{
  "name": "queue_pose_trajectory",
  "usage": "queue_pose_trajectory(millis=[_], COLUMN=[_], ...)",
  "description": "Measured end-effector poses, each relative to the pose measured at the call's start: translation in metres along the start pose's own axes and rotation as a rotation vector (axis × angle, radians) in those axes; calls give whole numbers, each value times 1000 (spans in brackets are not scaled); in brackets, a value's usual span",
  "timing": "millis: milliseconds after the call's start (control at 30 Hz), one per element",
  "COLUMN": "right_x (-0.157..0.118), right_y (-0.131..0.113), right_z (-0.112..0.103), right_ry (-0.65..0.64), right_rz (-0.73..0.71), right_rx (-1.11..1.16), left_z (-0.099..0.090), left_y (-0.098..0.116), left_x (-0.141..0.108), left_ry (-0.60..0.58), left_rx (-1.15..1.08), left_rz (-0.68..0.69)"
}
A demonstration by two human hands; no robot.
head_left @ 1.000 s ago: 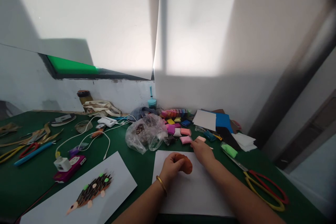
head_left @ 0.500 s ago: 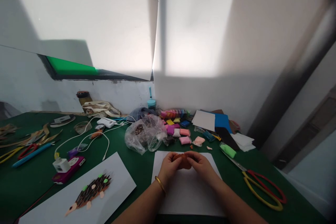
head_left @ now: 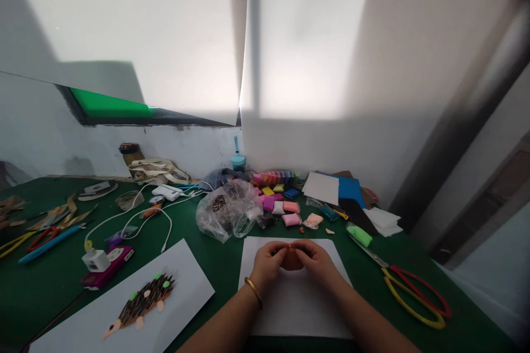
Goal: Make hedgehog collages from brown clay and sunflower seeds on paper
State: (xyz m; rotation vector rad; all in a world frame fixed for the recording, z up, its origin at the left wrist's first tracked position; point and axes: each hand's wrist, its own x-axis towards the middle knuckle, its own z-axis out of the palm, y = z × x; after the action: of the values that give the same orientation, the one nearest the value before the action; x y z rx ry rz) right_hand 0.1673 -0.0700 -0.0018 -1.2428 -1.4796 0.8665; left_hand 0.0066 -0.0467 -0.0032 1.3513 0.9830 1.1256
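Note:
A flattened piece of brown modelling clay [head_left: 292,260] is pinched between both hands, above a white sheet of paper [head_left: 304,309]. My left hand [head_left: 268,265], with a gold bangle at its wrist, grips the clay's left side. On the right side, the thumb and fingers of my right hand [head_left: 318,262] press the same piece. The fingertips of the two hands nearly meet at its top edge, and they cover part of the clay. To the left lies another white sheet [head_left: 194,276] bearing a hedgehog figure [head_left: 147,298] with dark spines, pale feet and green dots.
Scissors with red and yellow handles [head_left: 414,292] lie at the right, beside a green clay packet [head_left: 359,234]. Behind the paper are several coloured clay packets [head_left: 292,220] and a clear plastic bag [head_left: 229,209]. A magenta power strip [head_left: 110,269] with white cables sits left.
The brown clay has been turned in the fingers, its lower part now showing below the thumbs. Both hands have drawn slightly closer at the top. Elsewhere the table looks the same.

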Motion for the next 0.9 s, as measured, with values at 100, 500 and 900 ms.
queue_pose_trajectory(millis=[100,500,900], right_x=[0,1,0], right_y=[2,5,7], right_z=[1,1,3], right_ry=[26,14,-50], right_rz=[24,42,8], right_rx=[14,39,-27], left_z=[1,0,2], left_y=[0,1,-3], left_x=[0,-1,2], left_ry=[11,-22,-16], left_rx=[2,82,95], left_rz=[-18,36,-24])
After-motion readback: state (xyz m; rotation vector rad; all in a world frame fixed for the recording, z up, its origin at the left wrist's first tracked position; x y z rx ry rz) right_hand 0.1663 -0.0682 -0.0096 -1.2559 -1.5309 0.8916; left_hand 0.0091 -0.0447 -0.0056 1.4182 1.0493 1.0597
